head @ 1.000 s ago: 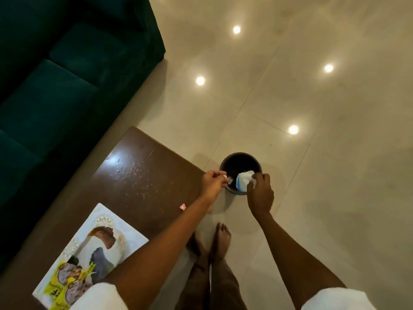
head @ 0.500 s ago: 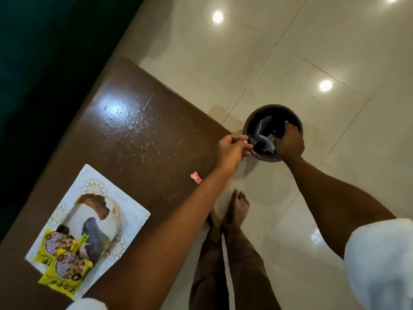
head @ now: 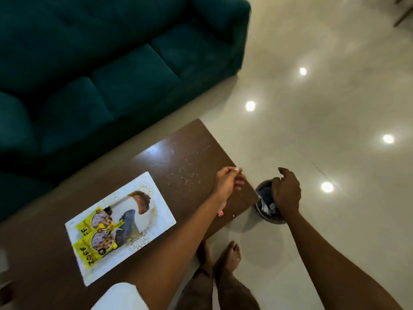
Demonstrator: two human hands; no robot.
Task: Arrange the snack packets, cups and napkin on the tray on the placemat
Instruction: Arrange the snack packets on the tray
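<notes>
While the right hand (head: 286,193) hangs loose-fingered and empty over the dark bin (head: 267,209) on the floor, the left hand (head: 228,184) pinches something small and pale between thumb and fingertips at the table (head: 183,157) corner; what it is I cannot tell. The sensible step, as I judge it, is to drop that scrap squarely over the bin's mouth, then turn to the placemat (head: 161,211). The bin holds crumpled wrappers, pale and dark. On the placemat sits a round tray (head: 134,206) with a bird print, and two yellow snack packets (head: 98,233) lie overlapping its near-left edge. No cups or napkin are in view, so the arranging looks unfinished. A small red scrap (head: 220,213) lies on the table edge.
</notes>
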